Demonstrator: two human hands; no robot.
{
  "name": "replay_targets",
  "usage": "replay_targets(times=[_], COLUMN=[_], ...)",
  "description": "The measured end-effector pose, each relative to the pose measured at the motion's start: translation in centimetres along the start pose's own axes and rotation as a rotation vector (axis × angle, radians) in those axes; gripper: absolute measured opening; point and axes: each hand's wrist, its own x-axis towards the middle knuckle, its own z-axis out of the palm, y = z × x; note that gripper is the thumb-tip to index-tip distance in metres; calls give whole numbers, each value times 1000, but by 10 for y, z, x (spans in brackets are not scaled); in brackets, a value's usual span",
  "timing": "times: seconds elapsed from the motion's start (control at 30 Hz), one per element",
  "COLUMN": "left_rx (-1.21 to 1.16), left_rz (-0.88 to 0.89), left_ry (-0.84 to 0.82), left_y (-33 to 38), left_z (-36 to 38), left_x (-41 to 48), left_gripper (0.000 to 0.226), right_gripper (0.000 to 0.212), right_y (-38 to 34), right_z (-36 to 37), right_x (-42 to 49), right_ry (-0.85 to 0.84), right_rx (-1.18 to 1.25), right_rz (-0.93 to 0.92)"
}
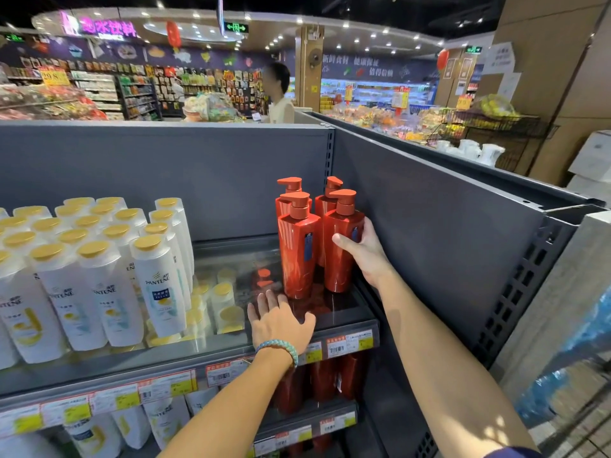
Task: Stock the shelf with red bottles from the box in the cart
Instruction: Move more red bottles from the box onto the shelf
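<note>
Red glossy plastic: four red bottles (320, 226) with pump heads, upright, two-by-two block at the right end of the top shelf (228, 256), close beside the grey side panel (429, 226). Back pair largely hidden behind the front pair; pumps and shoulders showing only. Front pair just beside each other; touching or not, cannot tell.

Grip by right hand (365, 251): wrapped round the front-right bottle (339, 266) at mid-height. Thumb laid across the front face, other fingers curled round the far side, between bottle and side panel. Bottle base at shelf level; resting or just clear, cannot tell.

Placement of left hand (281, 320): palm down on the shelf surface, just in front of the front-left bottle (297, 259). Fingers straight, slightly spread, holding nothing; fingertips near the bottle's base, contact with it not clear. Braided blue-green bracelet (280, 348) on that wrist.

Further left on same shelf: white bottles (158, 279) with gold caps, packed in rows, well apart from the red block, bare reflective shelf between. Price tags (350, 345) along the front edge. Lower shelf (297, 419): more red containers (324, 378), directly beneath the block.
</note>
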Motion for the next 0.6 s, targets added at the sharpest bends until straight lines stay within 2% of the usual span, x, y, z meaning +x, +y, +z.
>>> replay_targets(times=[0.1,0.23,0.37,0.5,0.6], left_rx=[-11,-26,-99,-137,-160], left_rz=[5,4,-20,34,78], left_ry=[3,-3,42,90,106], left_y=[0,0,-1,-4,-5], left_z=[0,0,-10,-29,-46], left_x=[0,1,-1,-9,-13], left_gripper=[77,79,79,78,81], right_gripper=[95,78,81,82,95], right_y=[0,-1,-9,-20,-27], right_z=[-1,-3,-4,-4,-1], right_x=[-2,-11,-21,-43,-62], right_ry=[33,37,58,74,125], right_rx=[-8,-47,-112,-201,-317], right_rz=[1,32,48,55,74])
